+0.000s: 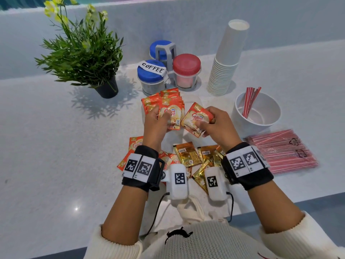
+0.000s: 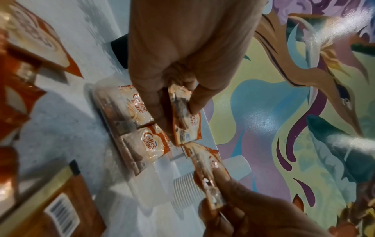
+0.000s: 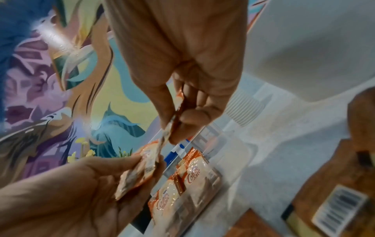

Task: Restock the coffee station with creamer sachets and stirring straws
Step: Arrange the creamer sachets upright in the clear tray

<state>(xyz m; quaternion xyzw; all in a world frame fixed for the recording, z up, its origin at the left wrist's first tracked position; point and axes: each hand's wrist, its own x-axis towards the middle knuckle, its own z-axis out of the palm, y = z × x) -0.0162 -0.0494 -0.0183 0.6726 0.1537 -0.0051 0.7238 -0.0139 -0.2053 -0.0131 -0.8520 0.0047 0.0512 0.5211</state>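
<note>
My left hand [image 1: 162, 117] pinches an orange creamer sachet [image 1: 172, 116] just in front of a clear holder [image 1: 164, 99] packed with upright sachets. Beside it my right hand [image 1: 205, 125] pinches a second sachet [image 1: 195, 118], tilted. In the left wrist view the left hand [image 2: 178, 115] grips its sachet [image 2: 187, 126] edge-on above the filled holder [image 2: 140, 126]. From the right wrist, the right hand [image 3: 171, 128] nips its sachet's edge [image 3: 165, 136]. Red stirring straws [image 1: 250, 100] lean in a white bowl [image 1: 259, 124]. A sealed straw pack [image 1: 281, 152] lies on the right.
Loose orange and gold sachets [image 1: 186, 156] lie on the counter under my wrists. A rack of lidded jars [image 1: 168, 69], one labelled coffee, stands behind the holder. A paper cup stack [image 1: 226, 60] is at back right, a potted plant [image 1: 84, 53] at back left.
</note>
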